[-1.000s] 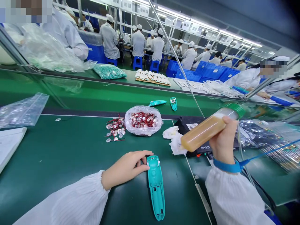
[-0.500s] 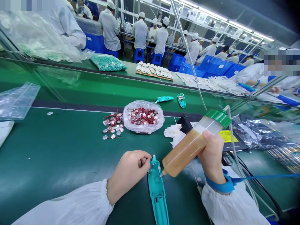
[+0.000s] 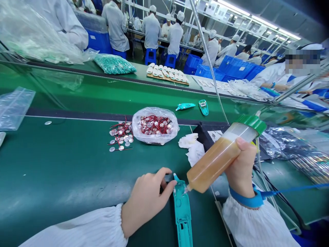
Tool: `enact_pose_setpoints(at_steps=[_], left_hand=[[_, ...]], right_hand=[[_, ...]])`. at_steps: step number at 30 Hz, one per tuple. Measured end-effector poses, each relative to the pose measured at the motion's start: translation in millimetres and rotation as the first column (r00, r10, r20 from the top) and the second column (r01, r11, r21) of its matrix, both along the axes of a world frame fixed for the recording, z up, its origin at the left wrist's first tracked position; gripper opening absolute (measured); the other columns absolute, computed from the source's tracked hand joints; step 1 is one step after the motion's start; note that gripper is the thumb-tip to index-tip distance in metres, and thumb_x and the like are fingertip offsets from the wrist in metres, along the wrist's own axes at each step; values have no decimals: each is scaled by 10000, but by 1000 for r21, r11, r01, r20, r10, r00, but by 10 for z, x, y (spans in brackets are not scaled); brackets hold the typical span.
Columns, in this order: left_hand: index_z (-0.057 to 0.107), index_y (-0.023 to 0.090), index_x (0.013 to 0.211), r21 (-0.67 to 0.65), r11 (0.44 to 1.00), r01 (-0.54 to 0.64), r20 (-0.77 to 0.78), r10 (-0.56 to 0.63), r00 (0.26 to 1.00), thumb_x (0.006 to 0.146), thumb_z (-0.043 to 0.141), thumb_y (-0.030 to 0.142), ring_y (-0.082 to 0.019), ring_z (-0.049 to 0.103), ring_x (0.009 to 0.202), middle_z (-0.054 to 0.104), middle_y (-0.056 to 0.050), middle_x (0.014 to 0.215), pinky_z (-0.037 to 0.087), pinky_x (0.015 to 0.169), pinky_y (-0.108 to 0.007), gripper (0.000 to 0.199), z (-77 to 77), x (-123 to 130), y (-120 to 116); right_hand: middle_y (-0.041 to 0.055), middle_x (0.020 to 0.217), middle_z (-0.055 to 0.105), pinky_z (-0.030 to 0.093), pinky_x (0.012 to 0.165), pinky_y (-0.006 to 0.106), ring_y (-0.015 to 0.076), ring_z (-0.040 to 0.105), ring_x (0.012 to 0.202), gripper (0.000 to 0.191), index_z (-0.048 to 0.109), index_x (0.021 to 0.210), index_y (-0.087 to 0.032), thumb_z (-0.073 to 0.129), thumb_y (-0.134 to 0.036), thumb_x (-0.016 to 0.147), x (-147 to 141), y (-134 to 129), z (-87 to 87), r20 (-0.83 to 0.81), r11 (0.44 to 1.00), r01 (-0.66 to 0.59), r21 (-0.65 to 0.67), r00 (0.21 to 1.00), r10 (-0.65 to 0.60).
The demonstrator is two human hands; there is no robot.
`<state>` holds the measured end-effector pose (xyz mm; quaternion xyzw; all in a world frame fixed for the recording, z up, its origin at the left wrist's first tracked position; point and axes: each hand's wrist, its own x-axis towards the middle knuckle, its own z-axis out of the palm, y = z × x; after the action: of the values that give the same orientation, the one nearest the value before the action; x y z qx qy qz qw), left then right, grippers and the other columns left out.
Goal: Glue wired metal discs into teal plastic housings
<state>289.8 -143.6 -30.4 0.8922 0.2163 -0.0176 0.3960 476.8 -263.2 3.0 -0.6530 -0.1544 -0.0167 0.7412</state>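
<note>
My right hand (image 3: 243, 164) is wrapped around a clear squeeze bottle (image 3: 213, 161) with a green cap, filled with amber liquid. The bottle is tilted nozzle-down, and its tip is at the upper right edge of a long teal plastic housing half (image 3: 182, 206). That housing lies hollow side up on the green table, its lower end cut off by the picture edge. At its pointed end, my left hand (image 3: 151, 192) holds it with curved thumb and forefinger, the thumb on the left rim. Whether the nozzle touches the plastic cannot be made out.
Behind my hands stands a plastic-lined bowl (image 3: 155, 137) of metal discs with red wires; more discs (image 3: 121, 135) lie beside it. White tissue (image 3: 192, 145) is near the bottle. Two teal parts (image 3: 204, 107) lie further back. Cables run at right. Co-workers (image 3: 151, 31) are beyond.
Both hands, the bottle and the teal housing have shifted right. My left thumb and forefinger are spread wider at the housing's tip. The view has also moved slightly.
</note>
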Motion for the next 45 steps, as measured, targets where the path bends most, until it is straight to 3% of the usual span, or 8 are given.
enact_pose_setpoints(at_steps=[4,9,15,20,25,31,45], left_hand=[[577,267,1010,-10,1000,12,-8,-12,1000,860,482,394,-172,614,562,700,61,672,339,546,-276,219,21,53,-90],[617,247,979,-23,1000,19,14,-19,1000,846,480,321,-160,612,543,702,44,655,359,541,-265,205,3,102,-151],[675,233,832,-6,1000,-13,20,13,1000,789,480,223,-144,612,547,685,34,612,389,544,-243,200,-6,126,-36],[646,218,688,134,991,-29,-68,38,997,727,492,195,-155,588,525,635,25,523,385,553,-260,160,109,86,123],[616,213,636,279,960,-15,-197,73,978,695,482,178,-185,592,561,637,-7,567,355,534,-268,151,199,23,164],[579,204,629,265,964,-27,-186,78,979,677,487,178,-186,594,572,633,-14,587,362,547,-269,106,174,7,161],[587,203,647,254,967,-17,-204,71,976,693,483,164,-185,594,570,629,-17,585,345,530,-262,120,182,4,138]], right_hand=[[-40,548,405,297,413,280,142,374,454,191,483,653,-236,544,-413,687,49,-46,-21,51,1000,-5,8,999,5],[-36,495,385,288,378,297,150,366,411,202,458,581,-254,525,-431,653,69,-68,55,-11,999,37,-15,999,-38],[-33,490,406,288,375,274,137,374,416,208,489,593,-237,553,-434,610,62,-62,91,-51,999,34,8,998,-34],[-36,525,401,311,403,275,140,389,441,220,487,634,-233,552,-443,642,-25,-8,18,-46,1000,-21,-1,999,21],[-26,552,434,347,445,284,143,419,467,252,501,640,-225,539,-469,690,-180,96,-131,-71,996,-73,-47,995,70],[-10,656,562,409,560,305,176,525,585,227,569,766,-210,585,-418,676,-280,172,-275,-65,992,-93,-79,994,88],[10,698,612,427,572,313,190,555,620,218,599,781,-198,593,-397,694,-274,172,-321,-23,981,-126,-149,992,124]])
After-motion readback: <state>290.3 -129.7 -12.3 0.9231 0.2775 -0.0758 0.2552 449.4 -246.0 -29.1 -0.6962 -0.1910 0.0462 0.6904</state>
